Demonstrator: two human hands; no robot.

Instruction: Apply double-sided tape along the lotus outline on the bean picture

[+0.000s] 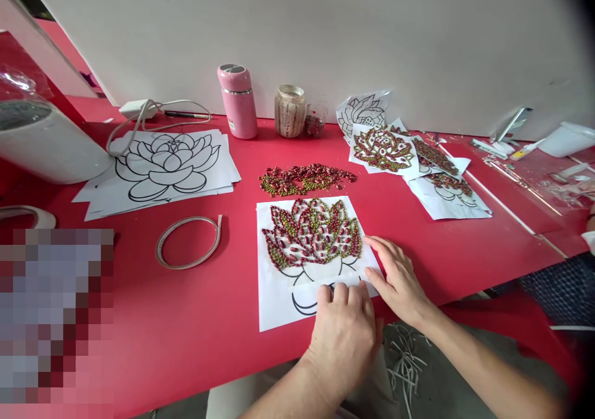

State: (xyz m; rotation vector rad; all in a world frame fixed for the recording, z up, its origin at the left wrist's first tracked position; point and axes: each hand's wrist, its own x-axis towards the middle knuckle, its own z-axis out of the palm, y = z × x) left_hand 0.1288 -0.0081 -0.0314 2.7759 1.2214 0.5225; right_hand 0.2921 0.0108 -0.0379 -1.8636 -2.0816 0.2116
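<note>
A sheet of white paper (274,301) with a printed lotus outline lies in front of me. Red beans and green mung beans (311,233) cover the upper petals, while the lower petals show bare black lines. A pale strip, apparently tape (307,284), crosses the lower drawing. My left hand (344,326) is closed, knuckles up, over the lower right of the sheet; whatever its fingers pinch is hidden beneath. Flat and with fingers apart, my right hand (397,276) rests on the sheet's right edge, holding nothing.
Loose beans (304,179) are heaped behind the sheet. A tape roll (188,242) and lotus printouts (170,165) lie left. A pink flask (238,103) and glass jar (290,112) stand by the partition. Bean-covered lotus sheets (383,149) overlap at right. The table's front edge is close.
</note>
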